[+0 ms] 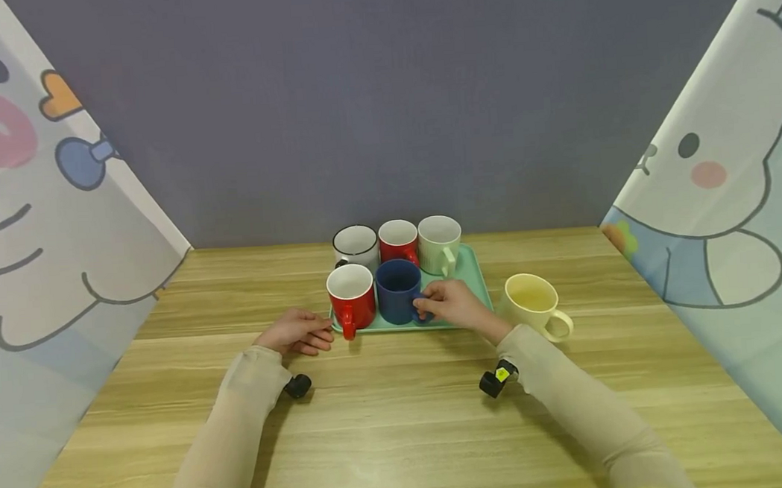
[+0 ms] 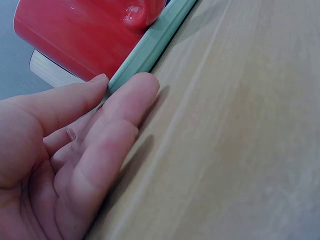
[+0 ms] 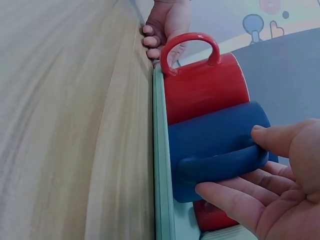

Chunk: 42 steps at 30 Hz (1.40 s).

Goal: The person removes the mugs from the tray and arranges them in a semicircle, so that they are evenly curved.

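Observation:
A mint-green tray (image 1: 475,272) carries several mugs. At its near left corner my left hand (image 1: 298,332) pinches the rim, thumb above and fingers along the outer side; the left wrist view shows this hand (image 2: 75,145) close up. My right hand (image 1: 458,302) holds the handle of the dark blue mug (image 1: 394,296) between thumb and fingers. This blue mug (image 3: 215,132) stands upright in the front row, beside the red mug (image 1: 361,309) on its left. Behind them are a white mug with a black rim (image 1: 365,254), another red mug (image 1: 397,252) and a pale green mug (image 1: 437,260).
A yellow mug (image 1: 528,310) stands on the wooden table (image 1: 402,422), off the tray and right of it, close to my right forearm. A grey wall (image 1: 383,110) rises behind the tray. Cartoon-printed sheets (image 1: 714,254) border the table on both sides.

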Each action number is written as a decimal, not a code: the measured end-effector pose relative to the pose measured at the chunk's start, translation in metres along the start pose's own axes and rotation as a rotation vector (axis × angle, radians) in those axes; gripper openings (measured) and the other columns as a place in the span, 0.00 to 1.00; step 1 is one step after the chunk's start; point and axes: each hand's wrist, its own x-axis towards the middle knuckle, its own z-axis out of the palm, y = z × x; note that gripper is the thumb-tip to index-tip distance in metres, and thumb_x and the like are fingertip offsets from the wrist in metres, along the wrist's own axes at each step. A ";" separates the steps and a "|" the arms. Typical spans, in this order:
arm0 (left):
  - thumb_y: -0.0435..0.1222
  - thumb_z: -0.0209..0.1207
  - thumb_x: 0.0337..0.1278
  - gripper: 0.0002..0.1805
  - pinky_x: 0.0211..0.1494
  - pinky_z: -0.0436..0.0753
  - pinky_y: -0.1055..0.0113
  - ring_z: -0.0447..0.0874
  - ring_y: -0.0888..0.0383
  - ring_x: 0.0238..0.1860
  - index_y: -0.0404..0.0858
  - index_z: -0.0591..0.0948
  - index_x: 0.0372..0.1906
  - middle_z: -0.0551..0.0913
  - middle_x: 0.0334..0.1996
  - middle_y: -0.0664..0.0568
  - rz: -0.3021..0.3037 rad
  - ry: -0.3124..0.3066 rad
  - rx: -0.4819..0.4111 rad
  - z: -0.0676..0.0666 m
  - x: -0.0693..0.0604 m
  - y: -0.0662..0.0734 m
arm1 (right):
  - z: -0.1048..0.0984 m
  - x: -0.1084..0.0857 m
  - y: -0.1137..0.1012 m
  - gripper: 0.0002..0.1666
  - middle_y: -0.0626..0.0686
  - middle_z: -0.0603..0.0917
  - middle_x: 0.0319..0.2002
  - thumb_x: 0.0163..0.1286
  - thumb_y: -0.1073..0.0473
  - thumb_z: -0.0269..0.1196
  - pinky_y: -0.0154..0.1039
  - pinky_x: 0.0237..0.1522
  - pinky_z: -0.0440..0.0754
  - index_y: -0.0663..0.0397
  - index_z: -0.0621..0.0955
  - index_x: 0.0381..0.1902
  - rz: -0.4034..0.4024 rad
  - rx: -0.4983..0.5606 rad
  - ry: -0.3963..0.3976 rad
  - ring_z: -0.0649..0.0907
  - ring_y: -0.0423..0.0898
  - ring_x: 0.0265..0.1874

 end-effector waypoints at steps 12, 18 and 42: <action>0.38 0.55 0.74 0.15 0.34 0.86 0.66 0.87 0.61 0.30 0.27 0.80 0.47 0.87 0.29 0.53 0.002 0.001 0.012 -0.003 0.005 -0.005 | -0.004 0.000 -0.007 0.10 0.60 0.87 0.27 0.70 0.66 0.64 0.35 0.29 0.84 0.68 0.81 0.30 0.034 -0.091 0.007 0.87 0.53 0.29; 0.38 0.55 0.74 0.16 0.34 0.86 0.66 0.87 0.61 0.30 0.26 0.79 0.48 0.86 0.29 0.53 -0.002 0.001 0.014 -0.002 0.005 -0.006 | -0.007 0.000 -0.005 0.10 0.56 0.87 0.26 0.70 0.65 0.64 0.34 0.28 0.83 0.66 0.83 0.29 0.010 -0.168 0.025 0.85 0.48 0.25; 0.38 0.55 0.74 0.15 0.33 0.86 0.66 0.88 0.60 0.29 0.27 0.80 0.47 0.87 0.29 0.52 -0.007 0.004 -0.004 -0.002 0.005 -0.004 | -0.054 -0.006 -0.024 0.10 0.62 0.88 0.35 0.74 0.66 0.59 0.47 0.44 0.86 0.73 0.81 0.41 0.090 -0.036 0.007 0.87 0.57 0.40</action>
